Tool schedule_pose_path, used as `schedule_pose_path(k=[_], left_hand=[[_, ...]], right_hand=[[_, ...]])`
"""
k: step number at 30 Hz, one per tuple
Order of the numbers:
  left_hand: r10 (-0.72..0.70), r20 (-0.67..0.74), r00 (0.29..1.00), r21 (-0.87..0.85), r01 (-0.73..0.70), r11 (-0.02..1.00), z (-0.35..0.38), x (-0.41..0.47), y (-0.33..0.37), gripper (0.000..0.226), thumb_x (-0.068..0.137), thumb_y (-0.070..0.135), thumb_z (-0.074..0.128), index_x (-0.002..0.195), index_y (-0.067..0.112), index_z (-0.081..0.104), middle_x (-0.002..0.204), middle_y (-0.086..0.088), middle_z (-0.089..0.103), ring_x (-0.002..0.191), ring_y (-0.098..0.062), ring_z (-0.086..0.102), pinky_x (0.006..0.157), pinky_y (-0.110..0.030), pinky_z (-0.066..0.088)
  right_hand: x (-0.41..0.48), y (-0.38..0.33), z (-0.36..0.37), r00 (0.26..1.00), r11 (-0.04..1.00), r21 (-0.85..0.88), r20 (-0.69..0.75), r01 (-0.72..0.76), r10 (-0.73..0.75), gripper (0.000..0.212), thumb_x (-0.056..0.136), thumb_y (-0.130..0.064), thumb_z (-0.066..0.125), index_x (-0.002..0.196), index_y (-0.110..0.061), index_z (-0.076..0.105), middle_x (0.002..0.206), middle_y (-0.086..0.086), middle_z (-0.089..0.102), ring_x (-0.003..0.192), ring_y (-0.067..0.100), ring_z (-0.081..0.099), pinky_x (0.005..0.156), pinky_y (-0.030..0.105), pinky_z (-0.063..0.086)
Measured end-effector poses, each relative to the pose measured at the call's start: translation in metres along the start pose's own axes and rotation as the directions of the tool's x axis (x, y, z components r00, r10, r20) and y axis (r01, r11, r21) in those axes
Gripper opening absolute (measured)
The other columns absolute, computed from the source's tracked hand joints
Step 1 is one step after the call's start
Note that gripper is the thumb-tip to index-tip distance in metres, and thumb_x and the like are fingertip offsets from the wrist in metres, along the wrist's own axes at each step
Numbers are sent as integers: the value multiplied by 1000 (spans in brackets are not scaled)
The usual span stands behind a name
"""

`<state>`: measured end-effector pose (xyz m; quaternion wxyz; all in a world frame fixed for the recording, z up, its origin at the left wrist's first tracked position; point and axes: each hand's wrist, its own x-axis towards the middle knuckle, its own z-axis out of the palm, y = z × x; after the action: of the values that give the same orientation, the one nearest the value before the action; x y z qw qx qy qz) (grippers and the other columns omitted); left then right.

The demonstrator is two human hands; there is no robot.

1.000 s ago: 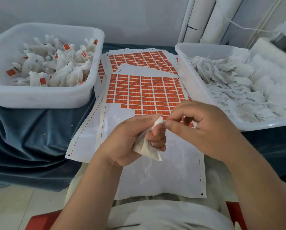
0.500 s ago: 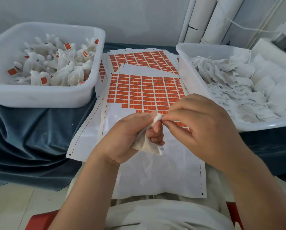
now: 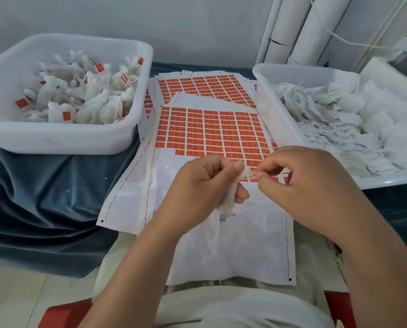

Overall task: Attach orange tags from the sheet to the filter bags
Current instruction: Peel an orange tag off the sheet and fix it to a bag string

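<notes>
Now we're gripping a filter bag (image 3: 228,201) in our L hand (image 3: 203,185), fingers curled round it, just above the tag sheet (image 3: 212,136). Our R hand (image 3: 306,185) is pinching the bag's string (image 3: 249,174) at its top; tagged bags (image 3: 89,100) are sitting in the bin (image 3: 56,140) at left.

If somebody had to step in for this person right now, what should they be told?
Left hand holds one filter bag; right hand pinches its top end. No orange tag shows on it.
Tag sheet lies under the hands, its near rows already peeled.
Done: tagged bags in the left tub.
Left: untagged bags pile in the right tub.
</notes>
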<state>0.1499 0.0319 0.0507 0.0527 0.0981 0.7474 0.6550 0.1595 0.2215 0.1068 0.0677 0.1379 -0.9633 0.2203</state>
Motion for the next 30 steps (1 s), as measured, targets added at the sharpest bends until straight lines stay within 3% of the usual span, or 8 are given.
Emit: schedule_pose_path(k=[6, 12, 15, 18, 20, 25, 27, 30], left_hand=[[75, -127, 989, 55, -69, 996, 12, -1, -2, 29, 106, 36, 53, 90, 14, 64, 79, 15, 76, 70, -8, 75, 63, -15, 57], [133, -185, 974, 214, -92, 972, 13, -1, -3, 24, 104, 39, 54, 84, 28, 60, 76, 17, 69, 72, -4, 68, 63, -11, 52], [102, -114, 988, 142, -85, 986, 12, -1, -2, 21, 107, 36, 51, 88, 29, 58, 78, 15, 64, 74, -4, 63, 65, -11, 52], [53, -7, 999, 63, -52, 997, 10, -3, 2, 12, 102, 49, 55, 101, 40, 64, 90, 23, 66, 85, -1, 66, 67, -10, 54], [86, -44, 995, 76, -83, 994, 10, -3, 3, 15, 95, 56, 61, 98, 44, 69, 93, 24, 69, 90, -3, 67, 68, -10, 56], [8, -186, 983, -49, -17, 999, 9, -2, 5, 26, 102, 46, 57, 81, 36, 68, 72, 21, 68, 74, 0, 68, 58, -7, 48], [-24, -162, 986, -27, 20, 999, 10, -1, 4, 33, 105, 45, 51, 80, 30, 66, 69, 14, 66, 67, -2, 64, 58, -8, 49], [-62, -104, 993, -63, 56, 996, 13, -2, 3, 38, 109, 42, 44, 82, 26, 65, 70, 8, 64, 63, -4, 60, 65, -18, 55]], right_hand=[[-1, -4, 10, 999, 998, -68, 36, 11, -8, 19, 92, -43, 55, 87, -36, 72, 87, -20, 65, 83, 0, 61, 70, 20, 49], [7, 8, 2, 981, 962, 262, 193, -80, 29, 14, 88, -42, 63, 81, -41, 74, 91, -28, 72, 91, -6, 65, 72, 21, 47], [10, 16, 0, 965, 924, 363, 261, -122, 25, 16, 93, -33, 68, 84, -43, 76, 84, -19, 75, 77, -3, 68, 68, 21, 46], [11, 20, -2, 949, 842, 508, 316, -181, 13, 12, 96, -34, 70, 87, -36, 78, 79, -4, 75, 61, 2, 62, 68, 29, 50], [12, 21, -2, 939, 811, 551, 344, -198, -4, 12, 97, -34, 70, 89, -31, 78, 79, 1, 75, 63, 8, 62, 69, 32, 51], [13, 24, -1, 918, 861, 478, 395, -176, -31, 14, 94, -33, 63, 86, -36, 75, 79, -4, 75, 65, 3, 63, 65, 23, 51], [14, 25, 1, 912, 777, 592, 407, -215, -57, 15, 90, -28, 61, 84, -27, 75, 79, -2, 72, 70, 7, 64, 64, 22, 52], [20, 28, 13, 918, 555, 775, 393, -303, -47, 19, 89, -17, 56, 81, -17, 73, 86, 3, 65, 79, 12, 62, 62, 23, 50]])
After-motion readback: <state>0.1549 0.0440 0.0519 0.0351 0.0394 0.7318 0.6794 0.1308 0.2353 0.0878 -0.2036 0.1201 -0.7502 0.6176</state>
